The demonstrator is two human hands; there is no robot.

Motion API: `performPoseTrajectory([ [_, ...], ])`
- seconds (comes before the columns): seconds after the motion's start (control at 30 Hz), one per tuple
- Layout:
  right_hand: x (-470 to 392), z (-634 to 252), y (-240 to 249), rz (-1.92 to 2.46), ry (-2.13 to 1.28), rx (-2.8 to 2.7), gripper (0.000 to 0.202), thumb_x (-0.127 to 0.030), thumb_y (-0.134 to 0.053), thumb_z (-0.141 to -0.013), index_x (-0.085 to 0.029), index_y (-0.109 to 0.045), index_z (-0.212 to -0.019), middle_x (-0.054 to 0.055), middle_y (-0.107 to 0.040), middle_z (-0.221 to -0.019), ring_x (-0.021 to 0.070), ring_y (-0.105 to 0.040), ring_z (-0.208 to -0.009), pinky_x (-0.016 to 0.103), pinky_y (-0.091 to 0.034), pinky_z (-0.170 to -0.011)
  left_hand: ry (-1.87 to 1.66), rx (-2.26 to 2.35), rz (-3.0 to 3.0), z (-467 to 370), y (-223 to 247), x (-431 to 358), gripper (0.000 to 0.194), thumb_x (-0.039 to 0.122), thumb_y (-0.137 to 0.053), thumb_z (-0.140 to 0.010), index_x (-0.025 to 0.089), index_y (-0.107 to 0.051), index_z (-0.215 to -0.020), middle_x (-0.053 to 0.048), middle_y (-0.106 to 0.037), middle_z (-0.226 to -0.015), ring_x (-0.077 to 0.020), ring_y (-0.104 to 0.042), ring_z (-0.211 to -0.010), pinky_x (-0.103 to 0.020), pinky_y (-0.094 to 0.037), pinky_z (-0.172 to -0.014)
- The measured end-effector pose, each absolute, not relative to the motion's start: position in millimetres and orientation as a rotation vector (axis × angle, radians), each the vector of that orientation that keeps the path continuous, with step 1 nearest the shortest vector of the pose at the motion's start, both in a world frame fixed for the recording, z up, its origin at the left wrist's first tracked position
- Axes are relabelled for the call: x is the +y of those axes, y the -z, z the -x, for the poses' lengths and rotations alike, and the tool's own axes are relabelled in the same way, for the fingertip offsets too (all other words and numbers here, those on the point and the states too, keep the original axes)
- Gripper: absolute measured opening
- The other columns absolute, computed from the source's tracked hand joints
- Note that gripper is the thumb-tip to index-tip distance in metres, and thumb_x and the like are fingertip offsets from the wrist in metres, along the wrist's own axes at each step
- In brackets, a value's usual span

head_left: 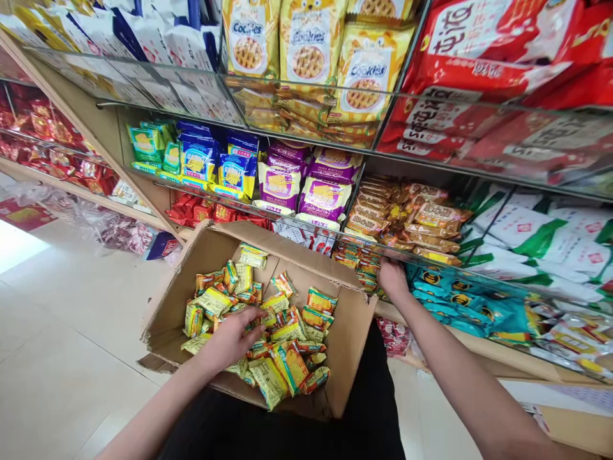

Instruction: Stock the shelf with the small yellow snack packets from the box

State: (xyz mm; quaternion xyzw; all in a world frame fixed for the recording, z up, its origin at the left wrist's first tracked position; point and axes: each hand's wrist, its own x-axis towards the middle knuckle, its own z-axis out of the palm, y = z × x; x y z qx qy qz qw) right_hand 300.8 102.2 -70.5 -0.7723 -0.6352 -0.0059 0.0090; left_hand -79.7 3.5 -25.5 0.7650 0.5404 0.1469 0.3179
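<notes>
My left hand (238, 333) is over a heap of small yellow and orange snack packets (290, 367) in an open cardboard box (352, 348). Its fingers are loosely bent, thumb and forefinger apart, close above or touching the packets; no packet shows clearly between them. My right hand (393, 279) reaches into a low shelf bay, beside stacked packets of a similar yellow and orange kind (357, 254). The fingers of that hand are mostly hidden behind the shelf's glass edge and the stock. The box leans against the shelf front, above my dark-clothed legs (378, 396).
Glass-fronted shelves hold yellow cookie bags (311, 57), red bags (479, 38), purple biscuit packs (325, 191) and brown-wrapped snacks (435, 220). Teal packets (460, 300) lie right of my right hand. Tiled floor (57, 338) stretches to the left, with plastic-wrapped goods (124, 233).
</notes>
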Motion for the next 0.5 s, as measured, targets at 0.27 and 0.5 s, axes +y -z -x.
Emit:
performPoseTrajectory([
  [0.27, 109, -297, 72, 2.512, -0.125, -1.884, 0.020, -0.024, -0.047, -0.080, -0.014, -0.062, -0.090, 0.013, -0.063, -0.092, 0.0238, -0.057, -0.090, 0.029, -0.041, -0.072, -0.354, 1.337, -2.134, 72, 25, 10, 0.027, 0.032, -0.043, -0.081, 0.020, -0.056, -0.101, -0.004, -0.063, -0.098, -0.0160, -0.059, -0.089, -0.027, -0.047, -0.079],
  [0.5, 101, -307, 78, 2.426, -0.006, -2.014, 0.027, -0.027, -0.049, -0.078, -0.011, -0.060, -0.097, 0.017, -0.061, -0.093, 0.0264, -0.055, -0.090, 0.033, -0.040, -0.076, -0.646, 1.558, -2.505, 74, 13, 57, 0.019, 0.018, -0.042, -0.082, 0.015, -0.057, -0.094, -0.007, -0.059, -0.098, -0.0167, -0.052, -0.093, -0.030, -0.042, -0.085],
])
